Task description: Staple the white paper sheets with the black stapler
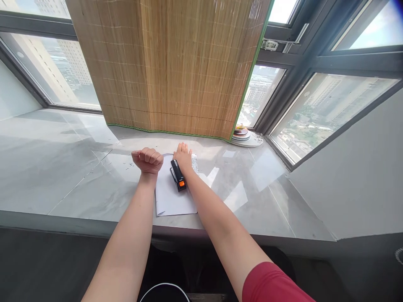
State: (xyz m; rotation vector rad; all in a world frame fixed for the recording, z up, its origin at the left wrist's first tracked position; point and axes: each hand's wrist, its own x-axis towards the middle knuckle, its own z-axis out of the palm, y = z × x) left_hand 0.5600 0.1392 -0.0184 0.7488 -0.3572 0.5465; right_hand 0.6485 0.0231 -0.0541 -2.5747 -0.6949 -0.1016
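Note:
A black stapler (176, 171) with an orange patch at its near end lies on white paper sheets (176, 204). My right hand (182, 155) rests flat at the far edge of the paper, fingers stretched forward, its wrist just right of the stapler. To the left, my left hand (147, 160) is curled into a fist beside the paper's upper left corner, and I see nothing in it. A printed sheet edge shows to the right of my right wrist. One near corner of the paper is slightly creased.
A bamboo blind (176, 71) with green edging hangs down to the grey tiled sill (82, 188). Several stacked plates or discs (247, 137) sit by the window corner. Small dark bits (129, 165) are scattered left of my left hand. A pale wall stands at the right.

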